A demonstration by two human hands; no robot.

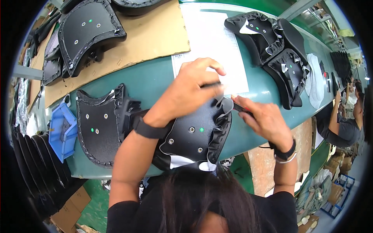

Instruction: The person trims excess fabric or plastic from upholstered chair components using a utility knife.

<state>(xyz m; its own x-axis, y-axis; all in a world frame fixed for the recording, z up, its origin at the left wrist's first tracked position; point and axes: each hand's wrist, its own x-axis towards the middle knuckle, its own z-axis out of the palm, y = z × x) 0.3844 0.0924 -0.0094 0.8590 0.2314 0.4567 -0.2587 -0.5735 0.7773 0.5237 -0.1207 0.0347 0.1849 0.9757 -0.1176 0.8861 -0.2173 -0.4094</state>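
In front of me lies a black upholstered seat pad [182,134], its smooth backing board facing up with metal-rimmed holes and a green dot. The gathered black cover edge [217,141] is loose along its right side, and a pale strip of fabric shows at the near edge. My left hand [194,85] reaches over the pad's far edge, its fingers closed around something dark and blurred. At the far right corner my right hand [264,118] grips a slim black tool with a bit of red [241,109]. Its tip is by the grey fabric fold; its kind is unclear.
A finished-looking pad [99,132] and a blue bin [63,134] are on the left. More pads [87,35] lie on cardboard [155,33]. White paper [237,58] lies beyond my hands, with further pads [285,73] right of it. A co-worker [342,124] is at far right.
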